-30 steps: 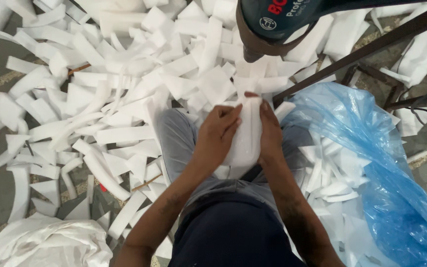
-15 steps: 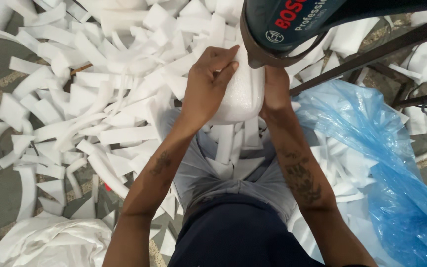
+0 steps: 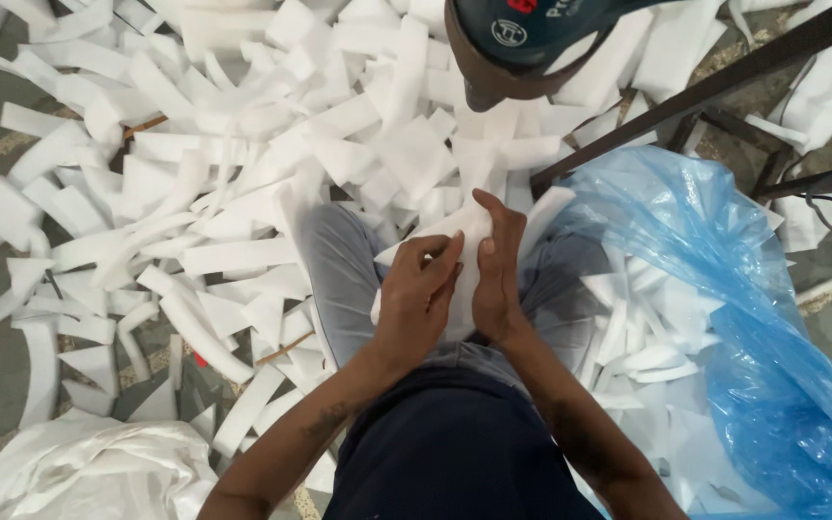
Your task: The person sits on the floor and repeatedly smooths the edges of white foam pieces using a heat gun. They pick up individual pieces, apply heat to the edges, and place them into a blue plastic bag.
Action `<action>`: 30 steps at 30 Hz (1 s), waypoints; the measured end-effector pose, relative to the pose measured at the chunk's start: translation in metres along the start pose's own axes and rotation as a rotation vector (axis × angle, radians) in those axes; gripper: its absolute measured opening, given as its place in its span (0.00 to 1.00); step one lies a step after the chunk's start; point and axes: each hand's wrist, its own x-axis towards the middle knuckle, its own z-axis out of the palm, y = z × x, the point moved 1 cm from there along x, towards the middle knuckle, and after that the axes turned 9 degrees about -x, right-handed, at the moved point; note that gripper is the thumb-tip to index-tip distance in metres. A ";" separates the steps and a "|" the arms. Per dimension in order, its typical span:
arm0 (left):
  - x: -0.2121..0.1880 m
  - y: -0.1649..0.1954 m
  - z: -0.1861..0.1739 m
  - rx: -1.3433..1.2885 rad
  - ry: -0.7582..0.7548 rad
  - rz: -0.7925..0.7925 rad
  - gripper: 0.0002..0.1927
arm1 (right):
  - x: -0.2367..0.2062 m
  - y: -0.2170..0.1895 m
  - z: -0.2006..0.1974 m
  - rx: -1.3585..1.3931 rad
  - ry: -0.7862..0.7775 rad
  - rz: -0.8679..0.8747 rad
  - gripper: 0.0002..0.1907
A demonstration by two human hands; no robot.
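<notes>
Head view, white foam piece (image 3: 462, 252) pressed between left hand (image 3: 418, 299), right hand (image 3: 498, 274)

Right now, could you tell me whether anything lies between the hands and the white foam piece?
No. Both the left hand and the right hand are already on the foam piece, over the lap, with nothing visible between.

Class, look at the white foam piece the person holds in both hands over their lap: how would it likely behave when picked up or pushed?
The white foam piece, held between left hand and right hand, probably weighs little: fingertips alone support it. It likely bends easily, since similar foam offcuts lie curved. Flat-sided, it seems unlikely to roll.
</notes>
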 end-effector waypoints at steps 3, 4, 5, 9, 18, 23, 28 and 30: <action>-0.003 -0.009 0.002 0.002 -0.025 -0.020 0.22 | 0.000 0.005 0.006 0.009 0.033 0.011 0.32; -0.001 -0.014 0.003 0.008 -0.038 -0.037 0.22 | 0.003 0.010 0.009 0.016 0.032 0.027 0.33; 0.003 -0.021 0.003 -0.033 -0.025 -0.108 0.23 | 0.008 0.019 0.011 0.191 0.009 0.124 0.33; 0.016 -0.045 0.001 -0.237 0.001 -0.369 0.27 | 0.022 0.058 0.006 0.938 0.037 0.418 0.33; -0.006 -0.055 -0.013 -0.867 -0.147 -0.332 0.32 | -0.012 0.060 -0.003 1.369 -0.455 0.859 0.27; -0.007 -0.053 -0.032 -0.926 -0.287 -0.418 0.27 | -0.005 0.046 -0.015 0.962 -0.260 0.727 0.30; -0.002 -0.033 -0.049 -0.252 -0.396 -0.700 0.31 | -0.003 0.031 -0.025 0.570 -0.135 0.429 0.33; 0.004 -0.021 -0.044 -0.164 -0.396 -0.638 0.31 | -0.006 0.025 -0.024 0.523 -0.122 0.346 0.35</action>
